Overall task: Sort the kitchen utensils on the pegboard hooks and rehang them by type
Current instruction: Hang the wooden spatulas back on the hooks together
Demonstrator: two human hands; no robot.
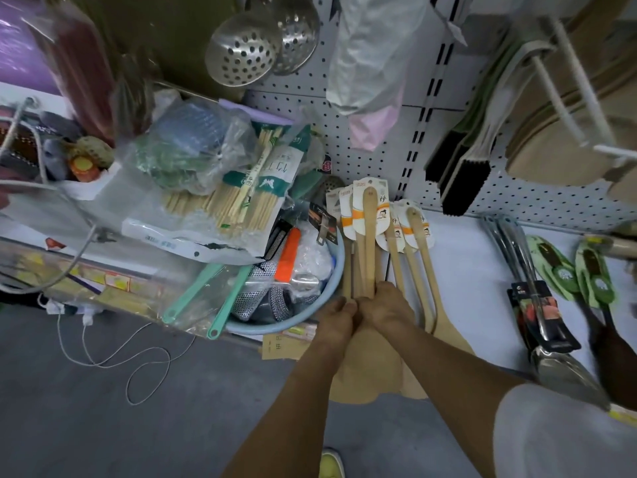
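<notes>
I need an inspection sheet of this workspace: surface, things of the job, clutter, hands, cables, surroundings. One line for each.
Surface: white shelf below a white pegboard.
Job's things: wooden spatulas with card labels lie bunched on the shelf; steel turners and green-handled utensils lie to their right; perforated skimmers and brushes hang on the board.
Clutter: blue basin full of mixed tools; bagged chopsticks on top of a pile.
Hands: left hand and right hand both grip the spatula handles, side by side.
Cables: white cable looped on the grey floor.
Surroundings: pale bags hang on the pegboard; yellow shoe below.
</notes>
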